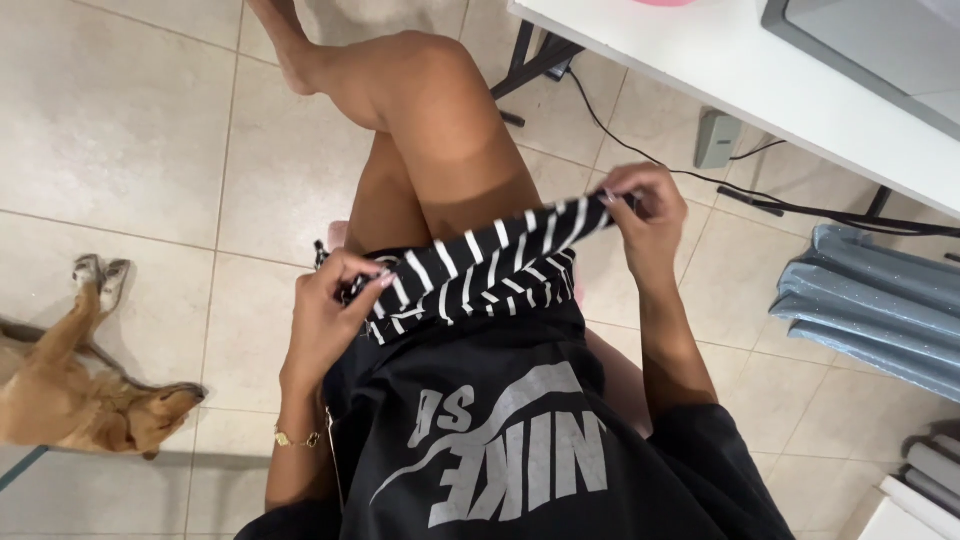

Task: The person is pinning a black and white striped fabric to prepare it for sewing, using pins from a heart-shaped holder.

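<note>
Left hand (335,305) and right hand (640,215) pinch a striped cloth (480,265) taut.

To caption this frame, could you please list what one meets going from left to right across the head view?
Dog lying on the tiled floor → left hand → black-and-white striped cloth held between both hands → right hand → small grey box on the floor → folded blue fabric.

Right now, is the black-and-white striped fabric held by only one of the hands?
No: the left hand pinches one end of the black-and-white striped fabric and the right hand pinches the other end.
</note>
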